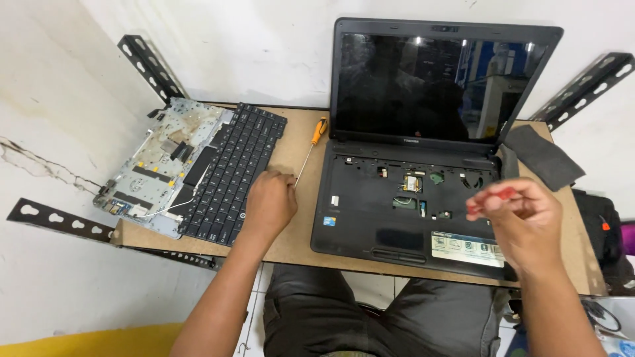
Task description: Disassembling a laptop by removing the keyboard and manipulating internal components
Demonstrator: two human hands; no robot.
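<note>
Laptop [423, 178] with its keyboard bay bare sits open on the board, where the right hand [522, 215] pinches a red-handled tool [493, 196] above it and the left hand [268, 201], loosely curled, touches the detached keyboard [231, 172], so a slip could gouge exposed connectors.
</note>
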